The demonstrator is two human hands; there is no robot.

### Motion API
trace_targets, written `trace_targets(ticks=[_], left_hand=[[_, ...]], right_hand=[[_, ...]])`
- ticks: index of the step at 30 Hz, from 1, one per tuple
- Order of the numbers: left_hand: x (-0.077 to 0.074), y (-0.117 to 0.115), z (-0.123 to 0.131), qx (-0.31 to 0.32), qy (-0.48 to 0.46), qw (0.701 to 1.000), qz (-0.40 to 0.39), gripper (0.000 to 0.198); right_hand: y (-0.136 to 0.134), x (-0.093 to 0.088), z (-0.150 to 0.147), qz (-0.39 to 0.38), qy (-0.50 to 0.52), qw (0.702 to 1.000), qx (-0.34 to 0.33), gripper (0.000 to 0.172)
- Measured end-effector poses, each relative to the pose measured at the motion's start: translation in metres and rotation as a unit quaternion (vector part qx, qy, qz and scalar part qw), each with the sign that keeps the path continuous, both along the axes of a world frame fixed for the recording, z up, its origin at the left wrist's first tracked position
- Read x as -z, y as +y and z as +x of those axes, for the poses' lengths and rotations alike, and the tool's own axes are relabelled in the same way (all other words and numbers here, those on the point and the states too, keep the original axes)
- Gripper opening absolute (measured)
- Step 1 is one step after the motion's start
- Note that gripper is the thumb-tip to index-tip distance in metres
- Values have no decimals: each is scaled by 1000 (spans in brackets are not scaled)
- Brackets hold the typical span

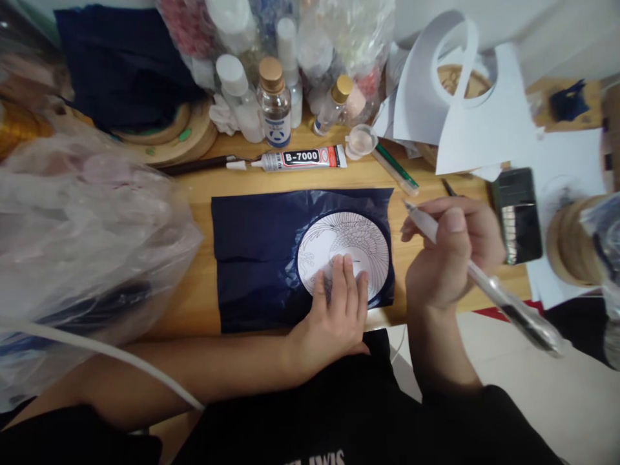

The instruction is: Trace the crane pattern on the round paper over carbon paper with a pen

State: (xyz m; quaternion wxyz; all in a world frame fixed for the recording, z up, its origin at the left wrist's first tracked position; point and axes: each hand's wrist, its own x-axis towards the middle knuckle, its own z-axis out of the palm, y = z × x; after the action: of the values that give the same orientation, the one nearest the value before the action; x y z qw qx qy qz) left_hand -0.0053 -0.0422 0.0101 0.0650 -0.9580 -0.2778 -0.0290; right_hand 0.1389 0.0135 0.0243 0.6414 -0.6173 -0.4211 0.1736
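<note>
A dark blue sheet (256, 258) lies flat on the wooden desk (203, 194). On its right half sits a round white paper (361, 242) with a fine line drawing. My left hand (336, 310) presses flat on the lower part of that round paper, fingers stretched out. My right hand (448, 255) hovers just right of the sheet, closed around a clear pen (484, 281) whose tip points toward the drawing.
A B-7000 glue tube (300, 158), several bottles (274, 100) and a green pen (397, 169) stand behind the sheet. White cut paper (475, 110) and a black phone (518, 213) lie at the right. A big plastic bag (82, 239) fills the left.
</note>
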Motion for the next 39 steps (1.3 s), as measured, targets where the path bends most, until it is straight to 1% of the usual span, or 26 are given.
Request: trace_targets(ticks=[4, 5, 7, 10, 12, 16, 24, 30, 39], left_hand=[[0, 0, 0, 1, -5, 1000, 11, 86], [1, 0, 0, 0, -6, 1000, 14, 83], [2, 0, 1, -1, -10, 1000, 17, 79], [3, -1, 1, -3, -16, 1000, 27, 76], [4, -1, 2, -6, -21, 999, 35, 76], [4, -1, 1, -6, -32, 999, 34, 74], [3, 0, 2, -2, -32, 999, 34, 74], [2, 0, 1, -5, -21, 999, 46, 70], [4, 0, 1, 0, -20, 999, 38, 74]], right_hand=[[4, 5, -6, -61, 24, 995, -69, 41], [5, 6, -7, -79, 26, 993, -81, 45], [6, 11, -8, -116, 18, 989, -95, 41], [5, 19, -10, -170, 12, 980, -97, 20], [2, 25, -11, -197, 17, 976, -89, 14], [-1, 29, -13, -208, 6, 976, -71, 16], [1, 27, -14, -212, -15, 975, -70, 17], [2, 26, -15, -209, -31, 975, -72, 17], [1, 28, -14, -208, -27, 975, -67, 19]])
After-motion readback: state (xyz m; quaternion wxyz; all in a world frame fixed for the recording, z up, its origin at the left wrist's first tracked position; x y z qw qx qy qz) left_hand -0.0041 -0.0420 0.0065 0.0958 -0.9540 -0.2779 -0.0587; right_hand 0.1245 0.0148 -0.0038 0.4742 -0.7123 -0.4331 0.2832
